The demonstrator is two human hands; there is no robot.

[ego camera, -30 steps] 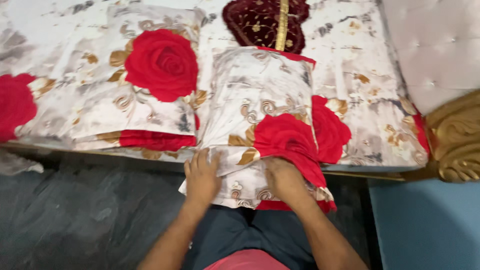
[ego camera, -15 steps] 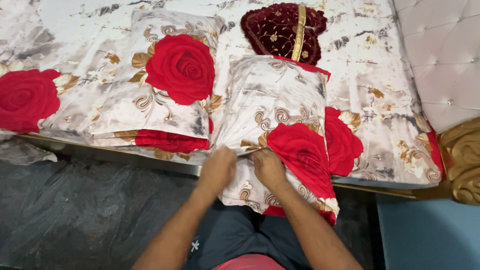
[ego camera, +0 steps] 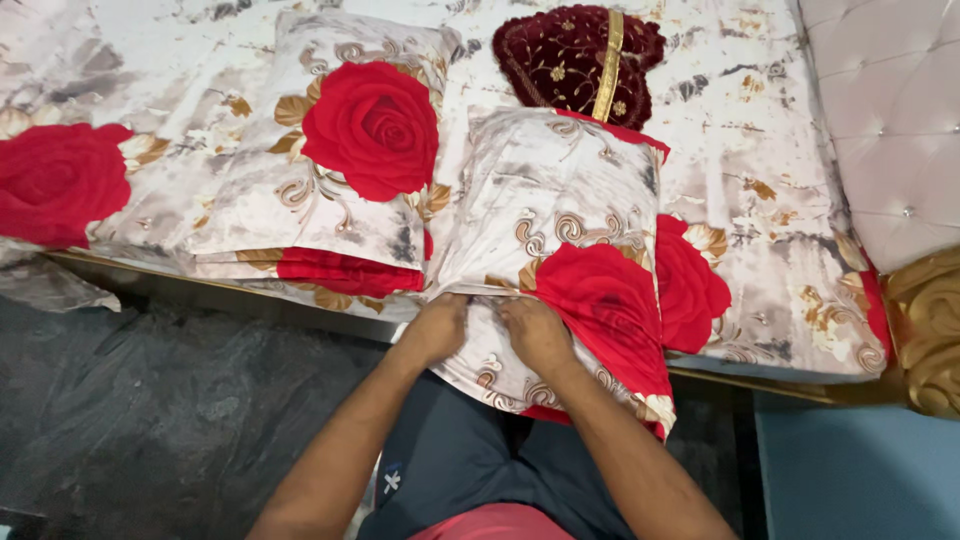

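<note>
A pillow in a white cover with a red rose print [ego camera: 560,220] lies at the bed's near edge, its open end hanging over my lap. My left hand [ego camera: 437,328] and my right hand [ego camera: 535,332] sit side by side at that open end, fingers curled into the loose cover fabric. A second pillow with the same rose print [ego camera: 340,160] lies to the left on the bed, apart from my hands.
The bed carries a matching rose-print sheet [ego camera: 760,190]. A maroon embroidered cushion [ego camera: 580,60] lies behind the pillows. A tufted pale headboard [ego camera: 890,110] with gold carved trim [ego camera: 930,330] is at right. Dark marbled floor [ego camera: 150,410] is at lower left.
My hands came together from wide apart on the cover's hanging end to its middle near the bed edge. The view shifted slightly, moving the bed rightward in frame.
</note>
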